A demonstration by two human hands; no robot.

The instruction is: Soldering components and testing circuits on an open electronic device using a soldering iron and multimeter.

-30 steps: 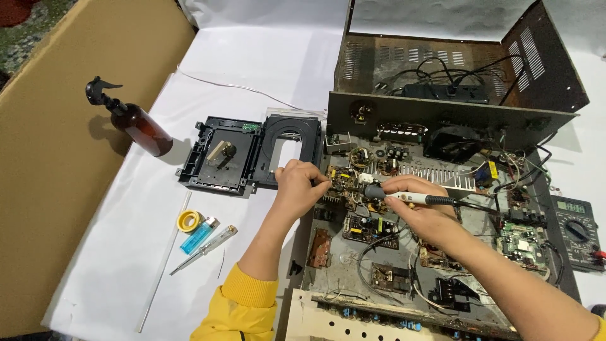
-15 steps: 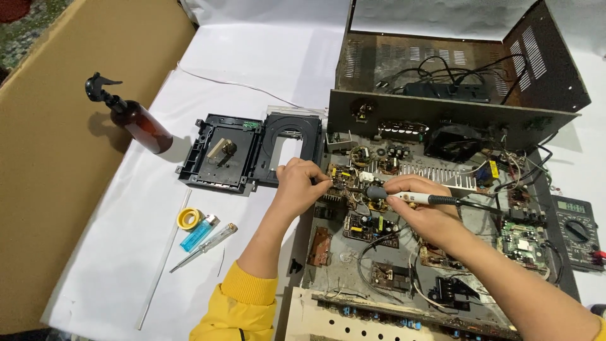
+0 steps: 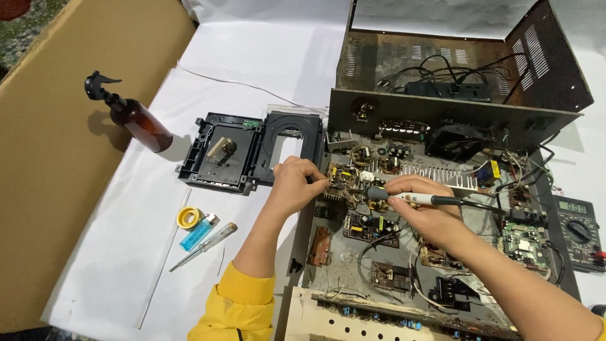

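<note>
Hiding the solder joint, the right hand (image 3: 424,211) grips a soldering iron (image 3: 413,197); left hand (image 3: 294,185) pinches something unseen.

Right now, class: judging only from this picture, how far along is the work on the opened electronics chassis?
Done: the chassis lies open, its metal cover tipped back, and a black disc-drive mechanism sits out on the white sheet. In hand: the right hand holds a soldering iron to a small circuit board that the left hand steadies. Left: the drive mechanism is out and the cover off. The multimeter lies unused.
</note>
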